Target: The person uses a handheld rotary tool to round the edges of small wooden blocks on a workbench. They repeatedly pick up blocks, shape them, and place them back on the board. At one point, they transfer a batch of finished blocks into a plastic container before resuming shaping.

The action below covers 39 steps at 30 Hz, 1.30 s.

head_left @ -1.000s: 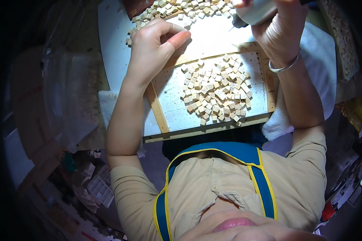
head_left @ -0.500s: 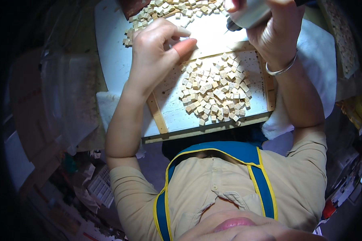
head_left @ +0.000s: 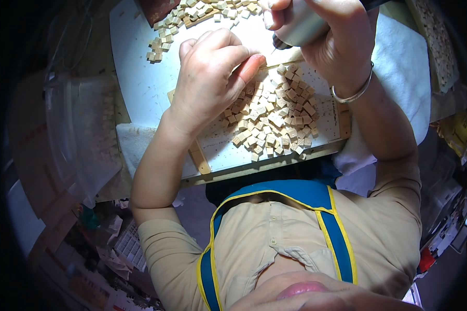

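Observation:
My right hand point(head_left: 342, 52) is wrapped round a small hand drill point(head_left: 302, 26), a silver-grey cylinder with a dark nose and a thin bit pointing down and left. Close to that bit is my left hand point(head_left: 207, 78), its thumb and forefinger pinched together; whatever lies between them is too small or hidden to make out. Just beyond the left fingertips is a brightly lit white patch. Below both hands, a loose heap of small pale wooden cubes point(head_left: 270, 122) lies on a white board point(head_left: 220, 153) edged with wooden strips.
More wooden cubes point(head_left: 192, 13) are spread at the far side, beside a dark red object point(head_left: 161, 10). White cloth point(head_left: 402, 78) covers the right side, with another cloth point(head_left: 137, 142) at the left. A clear plastic container point(head_left: 83, 129) stands farther left.
The view has shifted slightly, moving the worktop a little left. My left thumb and forefinger have drawn together nearer the drill bit. The cube heap looks fuller at its upper left.

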Motion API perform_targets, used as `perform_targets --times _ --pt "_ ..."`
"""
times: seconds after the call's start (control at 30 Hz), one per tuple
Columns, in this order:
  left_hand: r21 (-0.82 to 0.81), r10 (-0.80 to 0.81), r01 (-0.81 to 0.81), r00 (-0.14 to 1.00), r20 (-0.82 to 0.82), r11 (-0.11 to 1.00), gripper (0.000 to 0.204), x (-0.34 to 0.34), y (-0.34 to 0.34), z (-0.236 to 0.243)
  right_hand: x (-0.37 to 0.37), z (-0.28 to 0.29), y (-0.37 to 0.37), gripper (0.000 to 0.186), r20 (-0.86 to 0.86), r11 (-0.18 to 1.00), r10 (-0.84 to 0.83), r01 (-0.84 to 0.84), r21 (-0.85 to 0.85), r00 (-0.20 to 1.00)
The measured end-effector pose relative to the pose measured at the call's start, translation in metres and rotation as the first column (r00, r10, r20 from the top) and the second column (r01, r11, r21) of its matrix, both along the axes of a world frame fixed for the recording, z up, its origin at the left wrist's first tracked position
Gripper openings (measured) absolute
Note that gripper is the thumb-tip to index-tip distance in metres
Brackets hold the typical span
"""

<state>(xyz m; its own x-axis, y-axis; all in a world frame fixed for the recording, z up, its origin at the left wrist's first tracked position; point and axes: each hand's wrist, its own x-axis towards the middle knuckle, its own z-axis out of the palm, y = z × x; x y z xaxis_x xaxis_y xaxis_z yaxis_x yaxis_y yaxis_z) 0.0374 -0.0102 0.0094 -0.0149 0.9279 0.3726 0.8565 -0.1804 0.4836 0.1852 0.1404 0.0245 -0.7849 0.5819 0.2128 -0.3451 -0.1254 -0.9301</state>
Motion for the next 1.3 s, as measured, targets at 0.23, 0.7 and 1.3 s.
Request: perform_targets --times 0.23,0.7,1.3 --pt "-0.078 -0.06 0.072 0.987 0.152 0.994 0.019 0.002 -0.001 0.004 0.001 -0.003 0.001 0.022 0.023 1.0 0.008 -0.008 -0.002 1.0" --pt "0.005 -0.212 0.216 0.952 0.22 0.976 0.022 0.001 0.007 -0.001 -0.005 0.009 0.02 0.028 -0.488 0.923 -0.134 0.288 0.257 0.863" --pt "-0.03 -0.088 0.106 0.926 0.368 0.994 0.015 0.002 0.005 0.006 -0.007 0.01 0.034 0.032 -0.594 0.96 -0.088 0.226 0.163 0.8"
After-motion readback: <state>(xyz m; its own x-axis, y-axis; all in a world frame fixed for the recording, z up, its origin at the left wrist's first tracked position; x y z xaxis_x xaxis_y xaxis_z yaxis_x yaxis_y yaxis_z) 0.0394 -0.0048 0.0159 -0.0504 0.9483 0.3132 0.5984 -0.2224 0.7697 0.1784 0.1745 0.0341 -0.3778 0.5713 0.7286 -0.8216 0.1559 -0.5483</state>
